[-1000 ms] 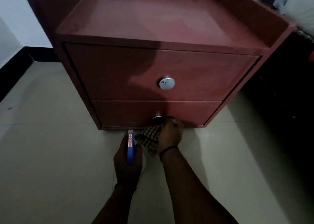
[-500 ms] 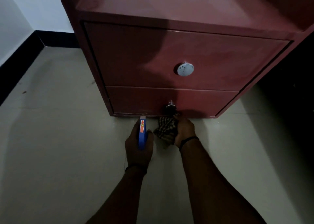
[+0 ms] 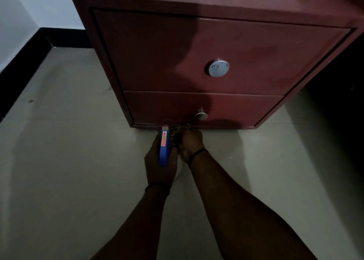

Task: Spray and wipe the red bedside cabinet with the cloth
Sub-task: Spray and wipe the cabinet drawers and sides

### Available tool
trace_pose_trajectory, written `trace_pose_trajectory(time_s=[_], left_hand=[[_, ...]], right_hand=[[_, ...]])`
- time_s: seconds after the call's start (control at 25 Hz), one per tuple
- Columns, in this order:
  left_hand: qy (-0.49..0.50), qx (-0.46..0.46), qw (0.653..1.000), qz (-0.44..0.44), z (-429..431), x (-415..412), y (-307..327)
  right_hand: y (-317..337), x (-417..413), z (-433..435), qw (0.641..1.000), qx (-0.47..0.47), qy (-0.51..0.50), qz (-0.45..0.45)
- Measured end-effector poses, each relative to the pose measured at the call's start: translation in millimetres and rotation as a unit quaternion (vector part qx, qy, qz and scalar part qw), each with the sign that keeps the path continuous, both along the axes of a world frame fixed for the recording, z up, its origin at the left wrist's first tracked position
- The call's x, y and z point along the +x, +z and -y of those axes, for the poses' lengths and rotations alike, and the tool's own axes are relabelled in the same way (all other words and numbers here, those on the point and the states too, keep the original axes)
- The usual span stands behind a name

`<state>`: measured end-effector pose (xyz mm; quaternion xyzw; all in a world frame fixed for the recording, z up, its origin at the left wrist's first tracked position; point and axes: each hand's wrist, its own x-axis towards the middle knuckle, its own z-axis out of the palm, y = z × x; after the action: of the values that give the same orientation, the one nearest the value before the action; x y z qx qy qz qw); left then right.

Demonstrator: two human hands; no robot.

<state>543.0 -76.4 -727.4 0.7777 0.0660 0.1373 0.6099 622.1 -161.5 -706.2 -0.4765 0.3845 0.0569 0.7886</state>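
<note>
The red bedside cabinet (image 3: 157, 58) fills the upper part of the head view, with two drawers and a round silver knob on each. My left hand (image 3: 155, 163) grips a spray bottle with a blue head (image 3: 164, 151), its nozzle pointing at the cabinet's bottom edge. My right hand (image 3: 191, 143) holds a bunched checked cloth (image 3: 177, 133) pressed against the cabinet's base, just left of the lower knob (image 3: 201, 115). The bottle's body is mostly hidden under my left hand.
The cabinet stands on a pale tiled floor (image 3: 69, 161). A black skirting board (image 3: 23, 68) runs along the white wall at the left. A dark space (image 3: 334, 112) lies right of the cabinet.
My view has dropped and moved closer to the cabinet's front. My right hand with the cloth has slid left along the bottom edge, from under the lower knob towards the spray bottle.
</note>
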Motion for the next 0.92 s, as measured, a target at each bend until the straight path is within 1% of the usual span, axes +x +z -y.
trace_pose_trajectory(time_s=[0.04,0.08,0.16,0.2,0.32,0.44,0.48,0.6,0.64,0.72,0.84,0.88,0.92], left_hand=[[0.002,-0.004,1.000,-0.005,0,1,0],[0.003,-0.008,1.000,-0.010,0,1,0],[0.003,-0.015,1.000,-0.020,-1,2,-1],[0.007,-0.019,0.999,-0.025,-3,2,-1],[0.000,-0.018,1.000,-0.025,-7,2,1],[0.011,-0.030,0.999,-0.027,-10,2,7],[0.020,-0.033,0.999,-0.027,-13,3,6],[0.050,-0.032,0.998,-0.032,-27,6,4],[0.064,-0.028,0.997,-0.029,-32,6,4],[0.079,-0.023,0.996,-0.013,-39,7,7],[0.064,-0.008,0.998,0.010,-41,8,7],[0.062,-0.007,0.998,0.018,-41,8,5],[0.069,-0.011,0.997,0.019,-40,8,7]], right_hand=[[8,-5,-1,1.000,-0.012,0.001,0.007],[9,-4,-1,1.000,-0.004,-0.015,0.009],[7,-2,13,0.996,-0.013,-0.087,0.001],[0,3,14,0.992,-0.033,-0.118,0.000],[-9,11,3,0.996,-0.077,-0.052,-0.008],[18,0,-25,0.999,-0.018,0.029,0.026],[21,-2,-27,0.999,-0.005,0.032,0.036],[14,5,-6,0.997,-0.021,-0.072,0.017],[8,10,1,0.995,-0.032,-0.091,0.008],[5,12,-7,0.995,-0.065,-0.072,0.009],[9,0,-33,0.996,-0.071,0.027,0.043],[12,-4,-35,0.996,-0.072,0.037,0.047],[17,-6,-33,0.995,-0.089,0.023,0.037]])
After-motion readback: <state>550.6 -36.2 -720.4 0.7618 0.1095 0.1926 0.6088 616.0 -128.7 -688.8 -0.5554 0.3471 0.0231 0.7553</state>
